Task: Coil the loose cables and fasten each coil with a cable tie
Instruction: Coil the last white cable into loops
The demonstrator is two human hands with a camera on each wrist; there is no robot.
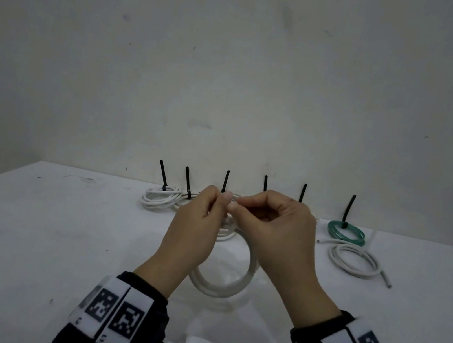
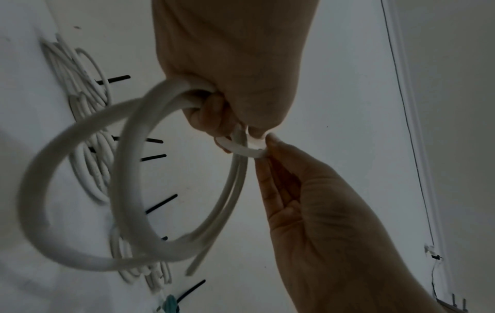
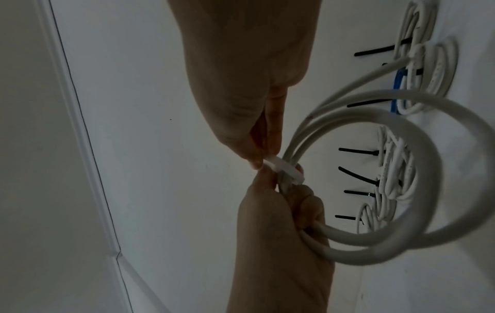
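— Holding anything in that left hand (image 1: 196,225)?

— Yes. My left grip is curled round the white cable coil (image 1: 220,284), bunching its loops together at the top, above the table (image 1: 32,229). The rest of the coil hangs below my fist in wide rings; from the left wrist view one free end of it dangles lower down.

— And the right hand (image 1: 278,233)?

— My right grip is pinched together, thumb and forefinger, on the end of a white cable tie (image 2: 242,148). The tie curves round the bunched strands just beyond my left fingers (image 3: 302,203), and the two hands nearly touch there.

— What else lies on the table?

— Along the far edge, by the wall (image 1: 235,69), a row of white coils (image 1: 158,197) already tied, each with a black cable tie (image 1: 163,174) tail sticking up. To the right sits a green coil (image 1: 346,233), tied with a black one too. Nearer me on that side lies another white coil (image 1: 355,261) with its ends loose. From the right wrist view I also catch a bit of blue cable (image 3: 396,91) among the tied coils.
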